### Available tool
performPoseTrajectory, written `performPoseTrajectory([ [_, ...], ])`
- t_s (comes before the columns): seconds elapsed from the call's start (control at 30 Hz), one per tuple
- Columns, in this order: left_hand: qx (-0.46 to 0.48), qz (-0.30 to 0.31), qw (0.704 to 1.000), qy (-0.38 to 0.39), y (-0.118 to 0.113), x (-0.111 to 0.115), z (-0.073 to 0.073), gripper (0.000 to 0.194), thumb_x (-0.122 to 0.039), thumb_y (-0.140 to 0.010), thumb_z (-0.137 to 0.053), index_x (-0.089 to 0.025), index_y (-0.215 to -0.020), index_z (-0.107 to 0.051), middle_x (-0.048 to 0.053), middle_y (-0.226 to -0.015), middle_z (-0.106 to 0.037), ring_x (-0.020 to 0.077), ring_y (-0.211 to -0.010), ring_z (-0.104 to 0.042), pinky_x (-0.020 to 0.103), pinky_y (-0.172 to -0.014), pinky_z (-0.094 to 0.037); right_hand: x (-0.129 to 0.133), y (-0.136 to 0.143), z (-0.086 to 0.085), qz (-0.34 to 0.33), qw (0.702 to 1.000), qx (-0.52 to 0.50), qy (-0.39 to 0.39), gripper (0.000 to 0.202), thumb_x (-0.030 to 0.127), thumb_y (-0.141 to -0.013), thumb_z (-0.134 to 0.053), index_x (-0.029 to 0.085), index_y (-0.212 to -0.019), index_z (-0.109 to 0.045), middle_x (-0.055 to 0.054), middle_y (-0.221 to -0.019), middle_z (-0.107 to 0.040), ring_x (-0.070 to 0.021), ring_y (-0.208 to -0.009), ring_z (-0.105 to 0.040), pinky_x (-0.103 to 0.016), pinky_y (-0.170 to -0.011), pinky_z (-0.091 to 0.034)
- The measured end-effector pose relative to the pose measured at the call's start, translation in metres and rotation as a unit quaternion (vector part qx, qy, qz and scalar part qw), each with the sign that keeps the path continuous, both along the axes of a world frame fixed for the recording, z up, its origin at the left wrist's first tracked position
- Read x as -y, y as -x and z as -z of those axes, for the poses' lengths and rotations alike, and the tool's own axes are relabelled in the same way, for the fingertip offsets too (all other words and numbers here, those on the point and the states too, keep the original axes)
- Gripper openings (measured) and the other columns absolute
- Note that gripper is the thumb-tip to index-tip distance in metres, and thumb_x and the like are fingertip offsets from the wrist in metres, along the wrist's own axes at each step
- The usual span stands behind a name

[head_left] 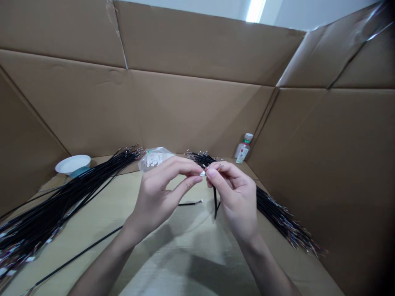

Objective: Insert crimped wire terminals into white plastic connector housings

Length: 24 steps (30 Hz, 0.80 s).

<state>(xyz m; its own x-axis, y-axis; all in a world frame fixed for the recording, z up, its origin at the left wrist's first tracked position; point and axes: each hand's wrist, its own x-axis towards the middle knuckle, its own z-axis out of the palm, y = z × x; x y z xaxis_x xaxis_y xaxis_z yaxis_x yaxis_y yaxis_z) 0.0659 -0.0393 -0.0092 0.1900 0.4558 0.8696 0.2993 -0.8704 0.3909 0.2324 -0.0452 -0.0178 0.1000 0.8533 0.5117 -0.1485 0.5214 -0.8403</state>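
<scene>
Between thumb and fingers, my left hand [171,185] pinches a small white connector [203,173] near the middle of the view. Touching its right side, my right hand [234,189] is closed on the end of a black cable [215,201], where thin coloured wires show at the fingertips. The cable hangs down from my right fingers and bends near its lower end. Below the hands, another black cable [188,204] with a small white end lies on the table, partly hidden behind my left hand.
A large bundle of black cables [70,197] lies at left by a white bowl [73,164]. Behind the hands is a plastic bag of white connectors [156,158]. Another cable bundle [277,213] lies at right, near a bottle [243,149]. Cardboard walls [197,111] surround the table.
</scene>
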Motion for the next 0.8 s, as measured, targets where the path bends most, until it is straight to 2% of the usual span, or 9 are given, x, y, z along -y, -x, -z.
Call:
performPoseTrajectory([
  [0.1,-0.007,-0.012,1.0,-0.016,0.0,-0.002,0.001,0.014,-0.01,-0.095,-0.075,-0.021,-0.103,-0.074,0.003,-0.106,-0.078,0.0155,-0.1,-0.074,0.03,-0.094,-0.059,-0.001,-0.002,0.0,-0.005,1.0,0.006,0.0,0.011,0.026,-0.091,-0.077,0.02,-0.083,-0.074,0.001,-0.081,-0.068,-0.0112,-0.069,-0.057,-0.025,-0.068,-0.051],
  [0.2,-0.041,-0.014,0.997,-0.068,0.004,-0.007,0.004,0.017,-0.009,-0.096,-0.073,-0.021,-0.107,-0.073,0.006,-0.119,-0.079,0.0181,-0.109,-0.075,0.032,-0.099,-0.059,-0.002,-0.004,0.001,-0.013,1.0,0.015,0.001,0.01,0.027,-0.09,-0.079,0.021,-0.083,-0.075,0.001,-0.082,-0.07,-0.0127,-0.073,-0.06,-0.026,-0.07,-0.052],
  [0.27,-0.051,-0.005,0.994,-0.092,0.006,-0.01,0.007,0.021,-0.007,-0.097,-0.07,-0.022,-0.111,-0.072,0.006,-0.118,-0.081,0.018,-0.107,-0.077,0.031,-0.097,-0.061,-0.002,-0.005,0.002,-0.018,1.0,0.019,0.002,0.01,0.028,-0.09,-0.079,0.022,-0.082,-0.076,0.0,-0.081,-0.07,-0.0142,-0.075,-0.061,-0.027,-0.069,-0.051],
  [0.33,-0.042,0.0,0.996,-0.082,0.005,-0.011,0.01,0.024,-0.006,-0.097,-0.069,-0.023,-0.114,-0.072,0.005,-0.112,-0.082,0.0178,-0.101,-0.079,0.031,-0.092,-0.062,-0.002,-0.005,0.004,-0.024,1.0,0.014,0.001,0.01,0.028,-0.09,-0.08,0.023,-0.082,-0.077,0.0,-0.081,-0.071,-0.0149,-0.076,-0.061,-0.027,-0.069,-0.051],
  [0.4,-0.018,0.009,0.999,-0.036,0.004,-0.01,0.01,0.022,-0.009,-0.097,-0.071,-0.025,-0.112,-0.073,0.004,-0.107,-0.082,0.0181,-0.098,-0.078,0.032,-0.09,-0.062,-0.003,-0.006,0.004,-0.035,0.999,0.002,0.0,0.01,0.027,-0.09,-0.08,0.023,-0.082,-0.077,0.0,-0.082,-0.072,-0.015,-0.078,-0.062,-0.027,-0.072,-0.051],
  [0.5,0.056,0.059,0.991,0.108,0.002,-0.006,0.006,0.011,-0.018,-0.095,-0.076,-0.024,-0.103,-0.077,0.003,-0.1,-0.081,0.0169,-0.091,-0.076,0.029,-0.085,-0.061,-0.003,-0.009,0.004,-0.06,0.998,-0.018,0.001,0.011,0.026,-0.09,-0.081,0.024,-0.08,-0.078,0.001,-0.083,-0.073,-0.015,-0.08,-0.063,-0.028,-0.076,-0.05],
  [0.63,0.136,0.174,0.924,0.313,0.005,-0.007,0.0,0.005,-0.026,-0.089,-0.084,-0.022,-0.092,-0.081,0.002,-0.087,-0.078,0.0131,-0.079,-0.071,0.023,-0.075,-0.059,-0.001,-0.017,-0.001,-0.103,0.994,0.019,0.018,0.013,0.026,-0.086,-0.082,0.022,-0.075,-0.076,0.001,-0.076,-0.069,-0.0154,-0.072,-0.057,-0.03,-0.067,-0.044],
  [0.8,0.17,0.249,0.851,0.43,0.003,-0.012,0.001,0.007,-0.028,-0.084,-0.088,-0.023,-0.089,-0.086,0.003,-0.08,-0.077,0.0111,-0.072,-0.066,0.019,-0.069,-0.058,0.005,-0.022,-0.005,-0.125,0.989,0.061,0.044,0.017,0.027,-0.085,-0.079,0.021,-0.071,-0.072,0.001,-0.069,-0.061,-0.0142,-0.064,-0.047,-0.03,-0.058,-0.035],
])
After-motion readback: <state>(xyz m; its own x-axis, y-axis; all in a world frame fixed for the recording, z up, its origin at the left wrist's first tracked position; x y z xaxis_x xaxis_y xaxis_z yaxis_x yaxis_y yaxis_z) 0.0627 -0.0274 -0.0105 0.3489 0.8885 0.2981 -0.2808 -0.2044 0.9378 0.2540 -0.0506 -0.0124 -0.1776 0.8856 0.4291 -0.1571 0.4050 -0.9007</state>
